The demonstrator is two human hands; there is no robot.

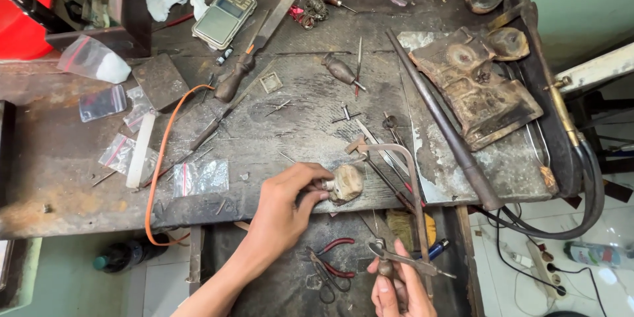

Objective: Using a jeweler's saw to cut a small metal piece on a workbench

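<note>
— What are the fingers [316,183] of the left hand [285,208] doing?

— They are curled shut around a small pale part pressed against a lumpy, beige block [345,183] at the front edge of the desk [66,178]. The part itself is too small to make out.

— And the right hand [395,285]?

— Low in view, cut off at the bottom. Its fingers [404,255] are closed on the handle of a thin metal saw frame [411,185], which arches up toward the block.

— What lies around them?

— Red-handled pliers [330,265] in the dark tray below (half in shadow). Farther out: clear little plastic bags [200,177], an orange wire [162,158], files, a small pocket scale [224,16], and a charred, cracked brick [477,86] on a scorched metal sheet.

— The desk surface?

— Worn, scratched, rusty grey wood. A hose [590,178] hangs off its right side; pale tiled floor and a green wall show beyond.
</note>
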